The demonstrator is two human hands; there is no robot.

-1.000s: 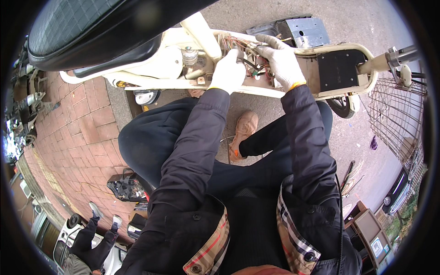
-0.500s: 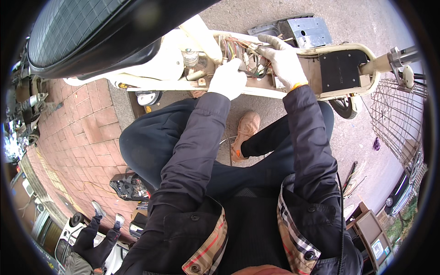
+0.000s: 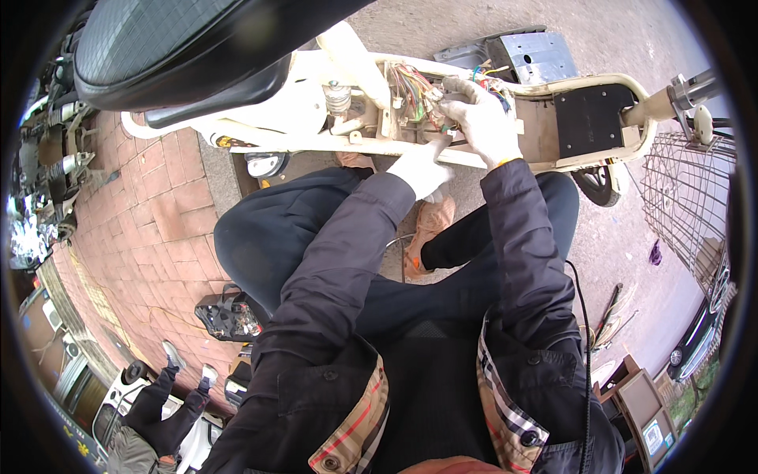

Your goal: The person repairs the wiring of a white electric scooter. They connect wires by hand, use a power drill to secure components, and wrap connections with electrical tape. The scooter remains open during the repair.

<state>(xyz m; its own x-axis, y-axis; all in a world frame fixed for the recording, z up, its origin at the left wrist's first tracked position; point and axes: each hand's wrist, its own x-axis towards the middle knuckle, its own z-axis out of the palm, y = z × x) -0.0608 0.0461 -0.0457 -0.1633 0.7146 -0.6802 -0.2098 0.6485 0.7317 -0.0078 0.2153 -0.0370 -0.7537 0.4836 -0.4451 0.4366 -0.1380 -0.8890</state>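
A cream scooter frame (image 3: 308,143) lies across the upper view with its floor cover off, exposing bundled coloured wires (image 3: 407,87). My right hand (image 3: 482,126), in a white glove, has curled fingers on the wires, near some connectors. My left hand (image 3: 418,168), also gloved, is just below and left of it at the frame's near rail, its fingers blurred and partly extended; I cannot tell whether it holds anything. A black plate (image 3: 588,118) sits at the front of the deck. The black seat (image 3: 166,47) overhangs at upper left.
A grey metal panel (image 3: 533,55) lies beyond the scooter, a wire basket (image 3: 687,205) is at right. My knees and tan shoe (image 3: 430,229) are below. A black tool case (image 3: 229,312) sits on brick paving. Another person's legs (image 3: 178,407) show at lower left.
My left hand has moved down toward me, away from the dark cable among the wires. My right hand has shifted slightly down. More of the coloured bundle is now uncovered.
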